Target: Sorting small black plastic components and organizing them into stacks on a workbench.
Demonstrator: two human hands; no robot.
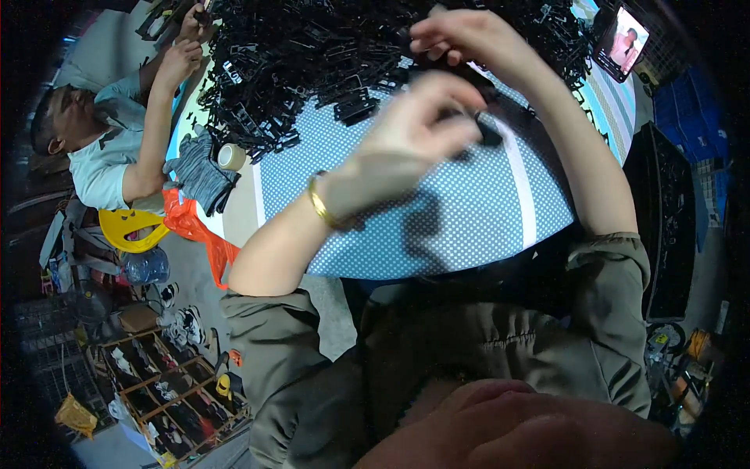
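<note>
Landmark: the pile of black plastic clips point(312, 55) heaped on the far half of the counter point(469, 211), which has a blue dotted cover with white stripes.

Left hand point(414, 129) hangs just this side of the pile, blurred, fingers curled; a small black clip point(486, 134) shows at its fingertips, apparently pinched, long axis unclear. Right hand point(461, 39) is at the pile's near-right edge, fingers bent down on loose clips, grip can't be told. The right hand is nearer the pile; the single clip lies between both hands, toward the left fingers.

Left of the pile: tape roll point(231, 156), grey gloves point(199, 176), orange bag point(195, 230), a co-worker's hand point(181, 59). Right of the pile: a lit phone screen point(625, 39).
</note>
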